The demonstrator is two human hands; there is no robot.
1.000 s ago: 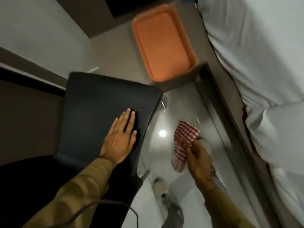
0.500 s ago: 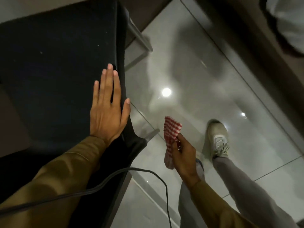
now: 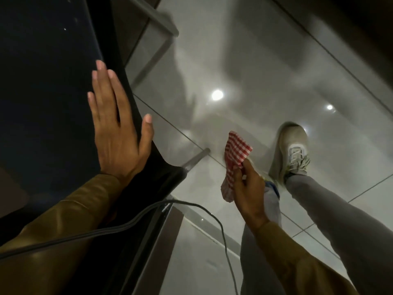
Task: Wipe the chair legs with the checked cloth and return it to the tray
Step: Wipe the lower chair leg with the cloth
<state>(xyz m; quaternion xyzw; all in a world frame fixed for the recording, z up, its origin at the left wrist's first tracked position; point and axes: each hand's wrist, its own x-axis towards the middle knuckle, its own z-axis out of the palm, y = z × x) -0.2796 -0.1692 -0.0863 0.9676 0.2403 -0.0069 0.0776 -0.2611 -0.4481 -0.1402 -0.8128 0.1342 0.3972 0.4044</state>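
The black chair seat (image 3: 49,99) fills the left of the view. My left hand (image 3: 118,128) lies flat on its right edge, fingers spread, holding nothing. A grey metal chair leg (image 3: 196,159) sticks out below the seat's near corner, and another leg (image 3: 156,54) shows further back. My right hand (image 3: 247,191) is closed on the red-and-white checked cloth (image 3: 235,158), which hangs just right of the near leg, a short gap away from it. The tray is out of view.
Glossy grey floor tiles (image 3: 255,71) reflect ceiling lights. My right shoe (image 3: 291,152) and grey trouser legs stand right of the cloth. A dark cable (image 3: 208,216) loops across the lower middle. A dark band (image 3: 350,35) runs along the upper right.
The view has dropped and closed in toward the floor; the orange tray and the bed left the frame. My right hand carried the cloth down beside the near chair leg. My left hand stayed on the seat.
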